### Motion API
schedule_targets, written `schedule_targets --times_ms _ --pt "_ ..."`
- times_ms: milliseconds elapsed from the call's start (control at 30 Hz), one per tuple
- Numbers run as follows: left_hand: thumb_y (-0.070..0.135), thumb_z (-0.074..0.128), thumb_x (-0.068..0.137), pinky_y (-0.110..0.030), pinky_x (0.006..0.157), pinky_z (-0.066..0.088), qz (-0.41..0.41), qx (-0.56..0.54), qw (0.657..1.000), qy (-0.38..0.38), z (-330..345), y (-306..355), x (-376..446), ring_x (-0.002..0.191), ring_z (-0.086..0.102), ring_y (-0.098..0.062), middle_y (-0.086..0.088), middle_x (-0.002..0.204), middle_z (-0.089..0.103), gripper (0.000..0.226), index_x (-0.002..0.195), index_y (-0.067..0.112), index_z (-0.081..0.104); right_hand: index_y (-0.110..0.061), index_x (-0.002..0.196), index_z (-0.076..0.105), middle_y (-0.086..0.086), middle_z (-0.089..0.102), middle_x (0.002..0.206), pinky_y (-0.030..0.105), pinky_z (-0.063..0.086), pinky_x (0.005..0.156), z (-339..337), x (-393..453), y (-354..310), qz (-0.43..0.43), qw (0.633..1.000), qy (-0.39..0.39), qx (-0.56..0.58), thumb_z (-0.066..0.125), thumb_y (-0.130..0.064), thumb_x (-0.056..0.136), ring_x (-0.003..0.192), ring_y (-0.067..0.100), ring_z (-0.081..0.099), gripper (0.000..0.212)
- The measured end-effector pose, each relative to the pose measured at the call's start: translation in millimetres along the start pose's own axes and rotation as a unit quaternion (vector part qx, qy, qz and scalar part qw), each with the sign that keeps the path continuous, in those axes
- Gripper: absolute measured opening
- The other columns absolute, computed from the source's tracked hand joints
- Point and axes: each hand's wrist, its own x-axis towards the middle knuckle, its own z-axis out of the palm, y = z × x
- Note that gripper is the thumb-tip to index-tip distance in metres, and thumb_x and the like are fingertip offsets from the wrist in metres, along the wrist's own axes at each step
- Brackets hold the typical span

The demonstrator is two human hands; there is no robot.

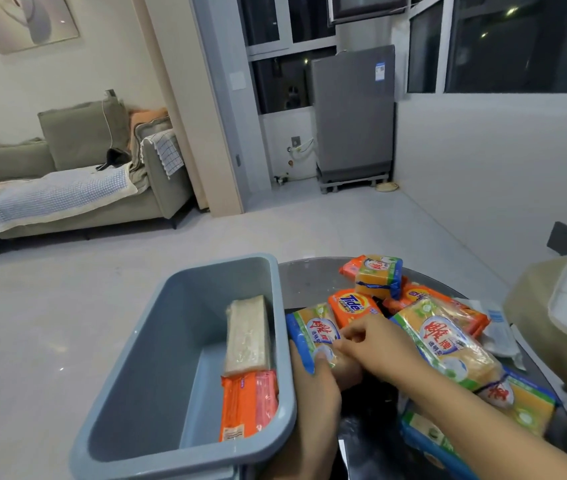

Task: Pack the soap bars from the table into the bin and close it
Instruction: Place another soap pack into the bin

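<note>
At lower left, the grey bin [185,358] holds two wrapped bars against its right wall. Just right of its rim, the left hand [316,393] and right hand [368,344] both pinch a yellow soap bar [313,332]. Centre right, the soap pile [441,327] could slide off the dark table [303,278] if jostled during lifting.
</note>
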Motion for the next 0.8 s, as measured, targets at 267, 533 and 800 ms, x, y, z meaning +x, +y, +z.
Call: schedule_targets --times_ms 267,533,800 --pt "0.019 0.052 0.096 -0.045 0.112 0.036 0.011 -0.054 0.998 0.011 -1 7 -23 0.129 0.048 -0.023 -0.004 0.138 0.053 0.048 0.142 0.021 0.04 -0.022 0.097 0.072 -0.009 0.066 0.088 0.02 0.048 0.068 -4 -29 5 0.031 0.982 0.013 0.184 0.071 -0.028 0.078 0.085 0.008 0.061 0.02" --pt "0.015 0.052 0.096 -0.041 0.109 0.041 0.057 -0.117 0.988 -0.088 -12 38 -63 0.128 0.05 -0.014 0.004 0.14 0.052 0.056 0.145 0.033 0.033 -0.015 0.116 0.064 -0.002 0.066 0.103 0.035 0.052 0.081 -23 -73 12 0.098 0.892 -0.016 0.441 0.073 -0.015 0.076 0.099 0.017 0.06 0.041" --pt "0.01 0.052 0.095 -0.021 0.09 0.054 0.112 -0.15 0.974 -0.126 -23 58 -83 0.11 0.063 -0.002 0.009 0.127 0.063 0.053 0.141 0.033 0.041 -0.025 0.104 0.067 0.006 0.076 0.093 0.037 0.057 0.068 -39 -103 3 0.044 0.805 -0.021 0.591 0.074 -0.017 0.067 0.084 0.022 0.073 0.039"
